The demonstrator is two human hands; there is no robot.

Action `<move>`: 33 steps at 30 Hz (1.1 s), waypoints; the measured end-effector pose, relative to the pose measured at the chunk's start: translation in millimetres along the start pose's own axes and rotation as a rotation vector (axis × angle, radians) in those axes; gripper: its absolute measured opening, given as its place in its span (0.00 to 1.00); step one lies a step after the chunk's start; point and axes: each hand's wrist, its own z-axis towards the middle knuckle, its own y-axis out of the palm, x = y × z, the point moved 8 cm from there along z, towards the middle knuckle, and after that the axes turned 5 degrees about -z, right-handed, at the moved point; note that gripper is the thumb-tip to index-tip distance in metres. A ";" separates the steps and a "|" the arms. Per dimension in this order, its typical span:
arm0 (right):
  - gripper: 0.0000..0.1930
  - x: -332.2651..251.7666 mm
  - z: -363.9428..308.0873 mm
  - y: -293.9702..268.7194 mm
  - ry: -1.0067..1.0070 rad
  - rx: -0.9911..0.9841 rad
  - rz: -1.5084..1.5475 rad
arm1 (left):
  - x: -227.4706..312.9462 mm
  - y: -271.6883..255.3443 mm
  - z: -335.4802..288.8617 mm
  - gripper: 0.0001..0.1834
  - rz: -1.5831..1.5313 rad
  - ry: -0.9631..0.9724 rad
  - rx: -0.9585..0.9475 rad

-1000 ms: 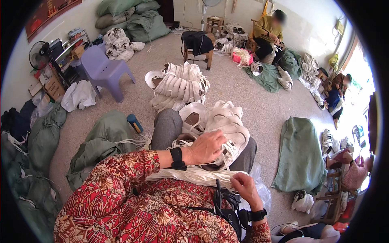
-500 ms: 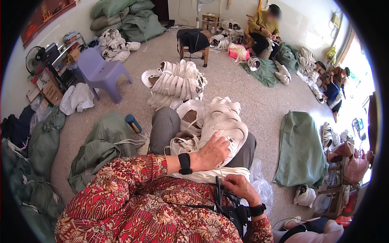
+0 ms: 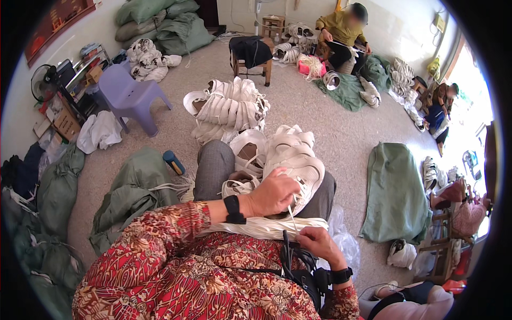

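On my lap lies a row of nested white shoe uppers [image 3: 290, 154], their rounded toes pointing away from me. My left hand [image 3: 273, 193] is closed at the near end of this row, its fingertips pinching a thin white shoelace [image 3: 292, 212] by the eyelets. That lace runs down toward my right hand [image 3: 319, 245], whose thumb and fingers are pressed together on its lower part. Across my lap, under the shoes, lies a bundle of white laces [image 3: 256, 226]. Beside my left hand sit more white uppers [image 3: 248, 152] with brown insides.
Stacked white uppers [image 3: 229, 109] stand on the floor ahead. A purple chair [image 3: 128, 96] is at left, near green sacks [image 3: 130, 184] and a blue cylinder [image 3: 174, 162]. Another green sack [image 3: 396, 194] lies at right. Two people [image 3: 345, 37] sit farther off among shoes.
My left hand has lifted slightly off the shoe and curled its fingers, moving a little left. The lace between my hands now shows stretched. My right hand has barely moved.
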 end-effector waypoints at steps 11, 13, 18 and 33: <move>0.14 -58.8 -48.1 -71.7 -0.350 0.292 0.800 | -71.6 -101.7 -19.6 0.07 0.078 -0.188 -0.242; 0.16 -51.4 -51.6 -77.8 -0.360 0.293 0.834 | -98.7 -114.3 -29.6 0.08 0.105 -0.194 -0.233; 0.17 -11.1 -65.2 -111.4 -0.667 0.278 1.364 | -166.4 -143.8 -43.8 0.07 0.181 -0.247 -0.205; 0.11 54.0 -43.8 -97.3 -0.075 0.573 1.065 | -104.2 -28.3 -50.2 0.12 -0.911 -0.766 -0.176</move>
